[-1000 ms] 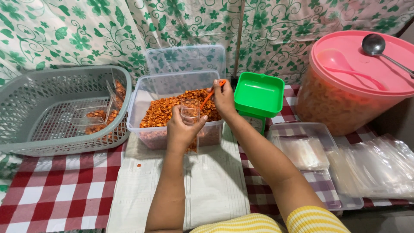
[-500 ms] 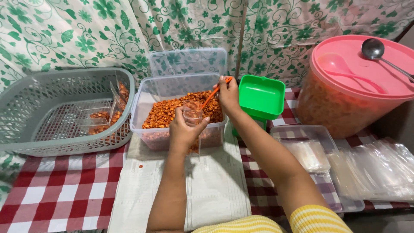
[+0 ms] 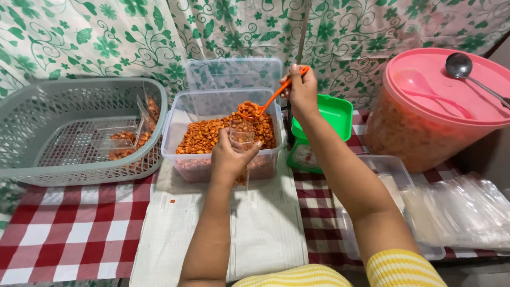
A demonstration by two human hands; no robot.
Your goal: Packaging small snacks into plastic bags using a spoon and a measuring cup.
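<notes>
My left hand (image 3: 229,157) holds a small clear plastic bag (image 3: 242,134) upright at the front wall of a clear plastic tub (image 3: 180,123) filled with orange fried snack pieces (image 3: 204,135). My right hand (image 3: 302,91) grips an orange spoon (image 3: 271,99) by its handle. The spoon's bowl is heaped with snack and hangs just above the bag's mouth.
A grey basket (image 3: 32,133) at the left holds several filled bags. The tub's clear lid (image 3: 234,73) leans behind it. A green scale tray (image 3: 332,114), a pink-lidded bucket (image 3: 441,106) with a ladle, and a tray of empty bags (image 3: 457,212) stand to the right.
My right hand has lifted the spoon out of the snack, loaded, and brought it over the bag. My left hand has kept the bag at the tub's front.
</notes>
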